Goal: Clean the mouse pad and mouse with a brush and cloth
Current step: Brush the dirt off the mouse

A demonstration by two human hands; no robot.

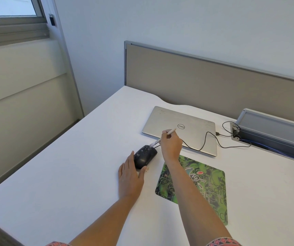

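Mouse [145,156] sits between left hand [130,178] and right hand [171,146] (brush [170,131] touching it).

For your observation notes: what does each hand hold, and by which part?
The right hand pinches the brush at mid-handle, bristles on the mouse. The left hand holds nothing; it rests open against the mouse.

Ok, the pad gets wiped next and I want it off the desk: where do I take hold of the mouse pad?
Probably pinch the mouse pad at its far right corner, coming from the right. It is thin and lies flat on the desk, so only an edge or corner gives a grip, and the right arm crosses its left part while that corner lies bare.
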